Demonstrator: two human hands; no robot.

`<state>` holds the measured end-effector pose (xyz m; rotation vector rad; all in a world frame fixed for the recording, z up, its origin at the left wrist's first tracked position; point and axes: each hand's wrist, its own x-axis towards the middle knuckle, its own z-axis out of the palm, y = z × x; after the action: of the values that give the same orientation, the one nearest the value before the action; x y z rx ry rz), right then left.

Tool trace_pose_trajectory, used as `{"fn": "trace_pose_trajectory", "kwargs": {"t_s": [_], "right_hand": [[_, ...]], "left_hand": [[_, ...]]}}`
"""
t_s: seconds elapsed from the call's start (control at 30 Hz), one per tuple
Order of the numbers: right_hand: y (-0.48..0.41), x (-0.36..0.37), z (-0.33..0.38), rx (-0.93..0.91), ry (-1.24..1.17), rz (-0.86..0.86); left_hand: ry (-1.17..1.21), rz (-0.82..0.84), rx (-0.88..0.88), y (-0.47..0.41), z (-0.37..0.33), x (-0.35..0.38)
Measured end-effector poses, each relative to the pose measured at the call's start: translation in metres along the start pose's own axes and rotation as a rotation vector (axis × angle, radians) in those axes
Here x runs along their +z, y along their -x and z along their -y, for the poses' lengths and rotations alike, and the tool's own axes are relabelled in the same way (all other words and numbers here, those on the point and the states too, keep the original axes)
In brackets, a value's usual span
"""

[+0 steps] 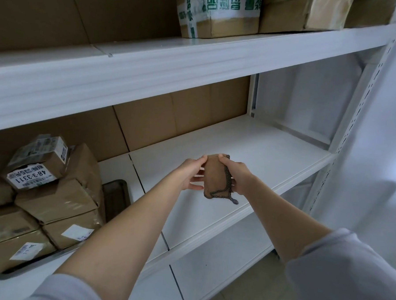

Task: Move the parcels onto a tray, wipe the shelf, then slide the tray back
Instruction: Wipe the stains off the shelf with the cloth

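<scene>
Both hands hold a folded brown cloth [215, 176] with a dark checked edge, above the bare white shelf [249, 157]. My left hand [191, 173] pinches its top left corner, the lower fingers spread. My right hand [237, 173] grips its right side. At the left, several brown cardboard parcels [52, 199] with white labels are stacked on a dark tray [115, 191] that rests on the same shelf.
An upper white shelf [197, 55] overhangs the work area and carries taped cardboard boxes [222, 11]. Brown cardboard lines the back of the rack. A perforated white upright [354, 126] closes the right end. A lower shelf and the floor show below.
</scene>
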<state>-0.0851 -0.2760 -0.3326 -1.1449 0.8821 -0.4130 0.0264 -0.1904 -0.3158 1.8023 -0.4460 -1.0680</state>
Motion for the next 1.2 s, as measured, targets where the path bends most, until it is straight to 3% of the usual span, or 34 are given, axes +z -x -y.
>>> {"fn": "trace_pose_trajectory", "kwargs": {"t_s": [0.13,0.27,0.4,0.47,0.53,0.67,0.77,0.93,1.07,1.2], "right_hand": [[-0.007,0.011,-0.005,0.022,-0.007,-0.022],[-0.013,0.02,-0.008,-0.009,0.068,-0.083],[-0.005,0.021,-0.006,0.076,0.179,0.161],[-0.003,0.022,-0.01,0.113,0.254,0.316],[-0.005,0.029,-0.016,0.092,0.166,0.38],[-0.007,0.044,-0.02,0.007,-0.096,0.257],[-0.007,0.049,-0.019,0.039,-0.032,0.27],[-0.012,0.067,-0.024,0.095,0.195,0.203],[-0.012,0.089,-0.034,0.196,0.051,0.346],[-0.012,0.121,-0.039,0.151,0.102,0.297]], "left_hand": [[0.034,0.075,-0.035,0.0,0.006,-0.005],[0.099,-0.019,0.066,-0.006,0.012,-0.008],[0.163,-0.211,0.089,-0.01,0.014,-0.018],[0.198,-0.24,0.067,-0.011,0.015,-0.026],[0.21,-0.223,0.046,-0.013,0.015,-0.033],[0.126,-0.167,0.0,-0.007,0.022,-0.041],[0.121,-0.168,-0.027,-0.005,0.03,-0.044],[0.164,-0.311,0.033,-0.001,0.037,-0.06],[0.165,-0.346,-0.004,0.006,0.045,-0.075],[0.017,-0.484,-0.002,0.007,0.057,-0.096]]}}
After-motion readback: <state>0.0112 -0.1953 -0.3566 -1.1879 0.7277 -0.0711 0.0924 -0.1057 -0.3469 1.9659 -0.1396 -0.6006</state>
